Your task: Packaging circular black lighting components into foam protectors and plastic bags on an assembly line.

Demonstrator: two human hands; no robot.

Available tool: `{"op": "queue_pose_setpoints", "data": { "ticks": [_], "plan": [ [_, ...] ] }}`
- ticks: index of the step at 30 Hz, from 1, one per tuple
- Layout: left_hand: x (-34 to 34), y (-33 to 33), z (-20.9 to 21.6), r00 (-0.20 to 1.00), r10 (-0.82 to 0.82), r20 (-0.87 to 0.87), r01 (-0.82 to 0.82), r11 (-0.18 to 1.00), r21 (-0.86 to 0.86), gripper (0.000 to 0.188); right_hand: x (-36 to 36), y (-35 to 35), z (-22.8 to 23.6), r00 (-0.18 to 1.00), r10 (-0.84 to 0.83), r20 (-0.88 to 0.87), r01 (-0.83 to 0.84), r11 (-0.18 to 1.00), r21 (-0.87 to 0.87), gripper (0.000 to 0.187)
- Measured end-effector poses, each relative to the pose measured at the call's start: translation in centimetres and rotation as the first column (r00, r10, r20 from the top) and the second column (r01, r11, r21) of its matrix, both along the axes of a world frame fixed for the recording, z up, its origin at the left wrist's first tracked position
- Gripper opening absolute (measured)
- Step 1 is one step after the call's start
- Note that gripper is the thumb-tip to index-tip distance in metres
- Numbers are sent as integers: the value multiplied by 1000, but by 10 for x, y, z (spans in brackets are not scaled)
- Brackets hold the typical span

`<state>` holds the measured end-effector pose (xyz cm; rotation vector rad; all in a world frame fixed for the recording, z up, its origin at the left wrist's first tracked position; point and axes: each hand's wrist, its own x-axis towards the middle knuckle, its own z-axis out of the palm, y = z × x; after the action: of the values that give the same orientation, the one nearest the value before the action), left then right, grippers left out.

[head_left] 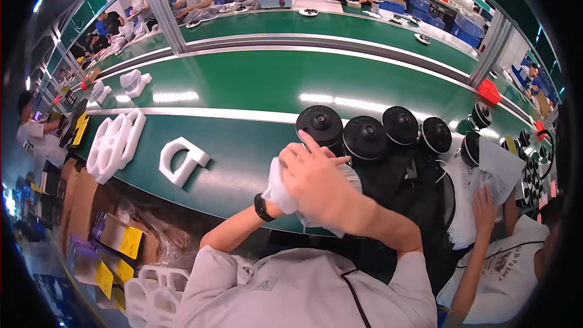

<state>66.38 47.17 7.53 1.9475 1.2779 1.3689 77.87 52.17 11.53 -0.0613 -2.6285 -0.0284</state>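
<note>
A white, soft-looking plastic bag (351, 177) is bunched around an object between my two hands at the near table edge; what it wraps is hidden. My left hand (275, 208), with a black watch at its wrist, holds the bag from the left, its fingers mostly covered. Across the top lies my right hand (313, 173), its bent fingers closed over the bag. Just beyond my fingers stand black round motor-like units, the nearest one (320, 125) almost at my fingertips and another (365, 138) to its right.
To the left on the green table lie a white foam holder (181, 161) and a stack of white foam frames (115, 144). Bagged white pieces (135, 84) sit farther off. A co-worker's hand (484, 209) handles a white bag (499, 173) at the right. Cardboard boxes stand lower left.
</note>
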Motion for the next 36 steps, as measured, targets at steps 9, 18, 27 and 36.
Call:
{"op": "queue_pose_setpoints", "data": {
  "ticks": [9,18,27,36],
  "plan": [
    [-25,36,31,844,370,388,-359,928,-103,59,111,50,33,919,129,-373,-267,900,-345,90],
    [-5,46,43,658,420,625,54,802,-595,51,117,78,-65,878,111,-466,-329,846,-419,81],
    [18,48,88,741,82,667,330,820,-468,56,128,77,-74,721,62,-690,-318,915,-250,93],
    [21,51,129,960,-210,-185,189,974,-124,58,136,54,-53,927,10,-375,-367,-190,-911,90]
  ]
}}
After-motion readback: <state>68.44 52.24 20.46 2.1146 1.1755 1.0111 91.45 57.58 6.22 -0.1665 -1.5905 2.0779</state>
